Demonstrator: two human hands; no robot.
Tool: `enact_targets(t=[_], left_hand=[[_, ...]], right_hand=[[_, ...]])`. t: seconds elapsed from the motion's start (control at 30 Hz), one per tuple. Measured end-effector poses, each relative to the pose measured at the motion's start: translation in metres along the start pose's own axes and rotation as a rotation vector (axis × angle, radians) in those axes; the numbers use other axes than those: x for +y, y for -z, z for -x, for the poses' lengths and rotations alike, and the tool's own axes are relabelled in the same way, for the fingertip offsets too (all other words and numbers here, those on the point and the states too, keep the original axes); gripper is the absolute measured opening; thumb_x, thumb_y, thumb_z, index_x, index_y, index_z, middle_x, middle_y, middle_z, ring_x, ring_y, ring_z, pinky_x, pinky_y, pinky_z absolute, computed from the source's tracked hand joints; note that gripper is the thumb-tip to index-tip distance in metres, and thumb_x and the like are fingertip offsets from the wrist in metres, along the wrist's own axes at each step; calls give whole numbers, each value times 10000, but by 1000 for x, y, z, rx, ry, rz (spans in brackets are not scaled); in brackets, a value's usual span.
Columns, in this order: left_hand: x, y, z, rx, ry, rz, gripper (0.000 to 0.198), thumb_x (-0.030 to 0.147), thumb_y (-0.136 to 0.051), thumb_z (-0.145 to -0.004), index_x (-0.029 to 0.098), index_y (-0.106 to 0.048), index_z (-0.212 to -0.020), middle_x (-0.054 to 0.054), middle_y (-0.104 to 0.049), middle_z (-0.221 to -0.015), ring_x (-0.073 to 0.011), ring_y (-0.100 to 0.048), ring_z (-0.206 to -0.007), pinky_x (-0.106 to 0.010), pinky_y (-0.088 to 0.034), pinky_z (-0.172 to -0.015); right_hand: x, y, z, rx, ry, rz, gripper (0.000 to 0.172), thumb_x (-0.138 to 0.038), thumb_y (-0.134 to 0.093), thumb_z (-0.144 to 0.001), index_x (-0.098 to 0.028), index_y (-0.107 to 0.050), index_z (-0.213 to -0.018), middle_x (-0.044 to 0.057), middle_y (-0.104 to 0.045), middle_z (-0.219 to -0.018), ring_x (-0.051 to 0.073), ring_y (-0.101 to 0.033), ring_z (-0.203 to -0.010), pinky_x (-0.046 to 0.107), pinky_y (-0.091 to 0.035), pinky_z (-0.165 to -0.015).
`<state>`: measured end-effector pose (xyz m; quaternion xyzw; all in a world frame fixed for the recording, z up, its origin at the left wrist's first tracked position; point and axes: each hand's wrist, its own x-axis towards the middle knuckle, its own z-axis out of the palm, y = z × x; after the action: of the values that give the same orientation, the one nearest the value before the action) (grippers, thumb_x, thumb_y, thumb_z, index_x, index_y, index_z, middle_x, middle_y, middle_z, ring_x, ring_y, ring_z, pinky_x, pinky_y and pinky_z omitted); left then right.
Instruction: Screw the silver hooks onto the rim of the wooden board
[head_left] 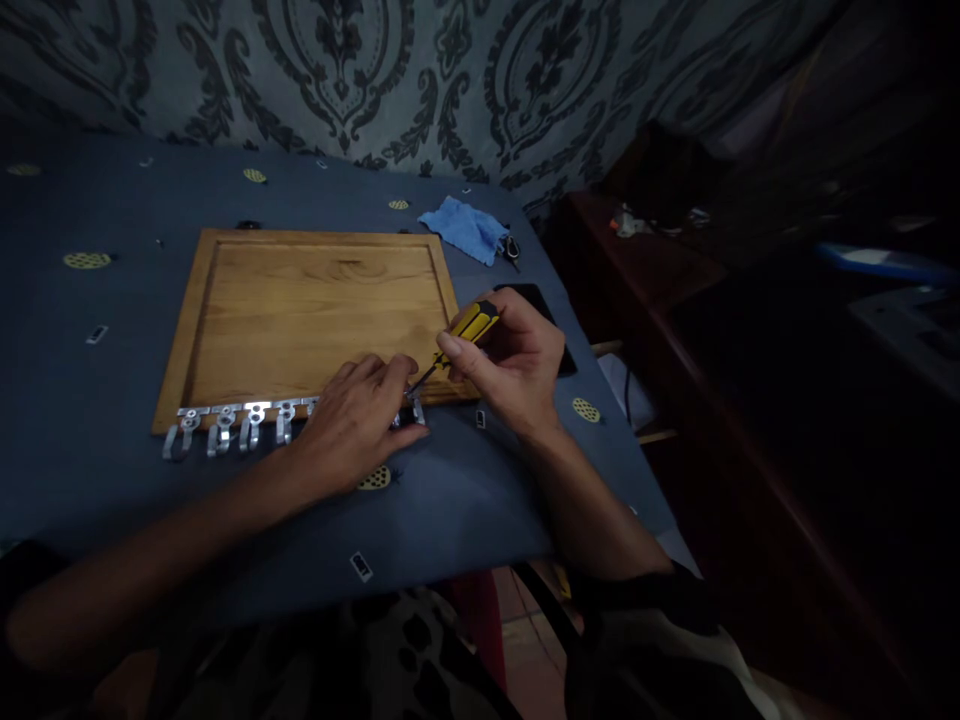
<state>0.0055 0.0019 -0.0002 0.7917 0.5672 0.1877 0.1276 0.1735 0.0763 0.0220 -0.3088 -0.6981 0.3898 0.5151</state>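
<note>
A yellow and black screwdriver (471, 326) is gripped in my right hand (523, 362), its shaft slanting down and left. The tip meets the right end of a shiny metal hook rail (256, 412), which runs along the near edge of a framed wooden board (315, 320). My left hand (358, 422) lies over the rail's right part, fingers bent on the board's edge and thumb stretched below. It seems to press the rail down, and hides some of the hooks. Whether a screw sits under the tip is too small to tell.
The board lies on a blue patterned tablecloth (247, 540). Beyond its right corner are a blue cloth (466, 230) and keys (511, 250). A black phone (534, 300) lies partly behind my right hand. Dark wooden furniture (637, 270) stands to the right.
</note>
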Motion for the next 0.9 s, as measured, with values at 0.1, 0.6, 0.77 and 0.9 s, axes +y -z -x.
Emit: enact_targets(t=[0.1,0.6,0.77,0.9], left_hand=[[0,0,0,-4,5,5,415,314,-768,-842,202,-495,-1135,-63,-655,-1037,-285,-618,-1018,-407,-482,-867],[1,0,0,-2,1,-18,423,333,-763,-847,213,-474,-1131,-63,-663,-1039,-294,-625,-1033,-418,-499,-870],[-1,-1,0,14,-14,-12,428,334,-769,-840,208,-477,-1126,-66,-661,-1051,-289,-624,-1027,-416,-495,-867],[0,-2,0,10,2,-13,414,332,-764,-841,206,-488,-1122,-65,-653,-1034,-290,-623,-1017,-414,-493,-863]], right_hand=[[1,1,0,-5,4,24,387,-465,-844,-762,-234,-535,-732,-46,-473,-664,100,-468,-561,255,-447,-489],[-7,10,-8,-192,-83,-64,369,-500,-858,-726,-198,-685,-848,-14,-664,-817,88,-559,-606,226,-486,-540],[-8,18,-12,-353,-34,-40,333,-512,-794,-800,-187,-738,-847,17,-685,-813,117,-601,-679,247,-504,-601],[-5,18,-12,-322,-39,-34,335,-489,-846,-749,-191,-702,-801,-2,-647,-764,114,-577,-661,247,-481,-584]])
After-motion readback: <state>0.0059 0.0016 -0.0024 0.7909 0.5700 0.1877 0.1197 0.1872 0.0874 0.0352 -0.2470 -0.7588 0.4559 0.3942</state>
